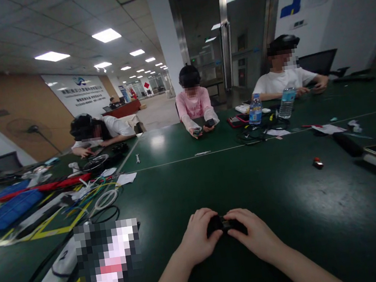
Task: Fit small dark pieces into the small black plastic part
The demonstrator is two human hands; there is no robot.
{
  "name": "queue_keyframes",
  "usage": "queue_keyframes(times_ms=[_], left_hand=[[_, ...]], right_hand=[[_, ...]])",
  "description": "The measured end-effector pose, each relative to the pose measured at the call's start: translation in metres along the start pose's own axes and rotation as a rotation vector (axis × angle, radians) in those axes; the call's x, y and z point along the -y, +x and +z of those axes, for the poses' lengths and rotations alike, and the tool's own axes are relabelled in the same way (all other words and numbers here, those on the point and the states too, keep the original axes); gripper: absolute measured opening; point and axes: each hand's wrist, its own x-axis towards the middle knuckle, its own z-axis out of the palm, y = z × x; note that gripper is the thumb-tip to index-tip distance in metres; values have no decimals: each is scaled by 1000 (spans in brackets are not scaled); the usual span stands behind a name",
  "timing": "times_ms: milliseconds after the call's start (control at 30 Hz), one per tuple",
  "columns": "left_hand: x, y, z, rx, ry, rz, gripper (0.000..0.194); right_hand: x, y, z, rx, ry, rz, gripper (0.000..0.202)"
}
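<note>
Black object (pixel 225 224): one, its ends grasped by left hand (pixel 199 237) and right hand (pixel 256 232).

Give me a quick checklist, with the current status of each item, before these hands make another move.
1. Left hand on the dark object: ok, fingers and thumb close around its left end.
2. Right hand on the dark object: ok, closed around its right end.
3. Dark object's parts fully joined: cannot tell, the fingers cover much of it.
4. Power strip apart from the left arm: ok, it lies off to the left, not touching.
5. Cables tidied: not ok, they lie loose among other items on the left.
6. Small red-topped item apart from both hands: ok, it lies farther ahead, to the right.
</note>
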Motion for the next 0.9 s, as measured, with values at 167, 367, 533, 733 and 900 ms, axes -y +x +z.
queue_keyframes(times_ms=[167, 367, 533, 733, 900], left_hand=[[-1, -1, -1, 22, -21, -23, 37], [0, -2, 0, 19, -40, -36, 37], [2, -2, 3, 11, -63, -40, 38], [2, -2, 3, 44, -63, -62, 40], [10, 0, 8, 55, -41, -38, 43]], right_hand=[[0, -2, 1, 8, 14, 30, 27], [-1, -3, 1, 26, 17, 52, 27], [-4, -4, 2, 44, 55, 68, 25], [-5, -6, 0, 97, 80, 78, 28], [-4, -4, -3, 163, 84, 95, 31]])
